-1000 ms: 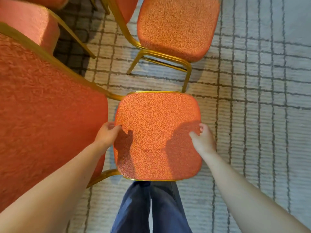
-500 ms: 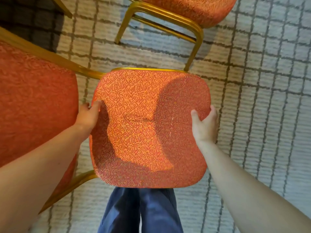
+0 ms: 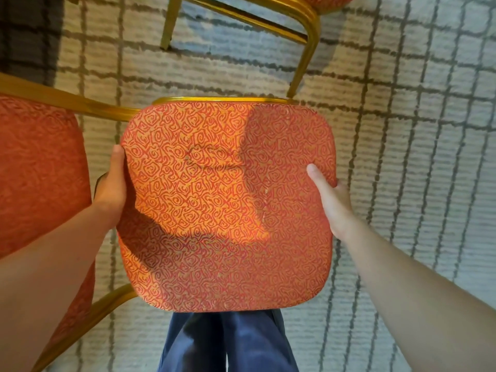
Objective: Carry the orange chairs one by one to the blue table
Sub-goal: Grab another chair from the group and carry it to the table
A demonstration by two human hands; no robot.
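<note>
Gripped orange swirl-patterned padded chair seat (image 3: pixel 225 210), frame centre, with left hand (image 3: pixel 111 189) clamped on left edge, right hand (image 3: pixel 332 202) on right edge. Above pale grid-lined carpet (image 3: pixel 416 157).

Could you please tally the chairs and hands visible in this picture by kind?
Orange chairs: 3 (held chair, chair at left, chair at top, the last two only partly in view)
Hands: 2 (left hand, right hand, both gripping the held chair's seat edges)
Total: 5
</note>
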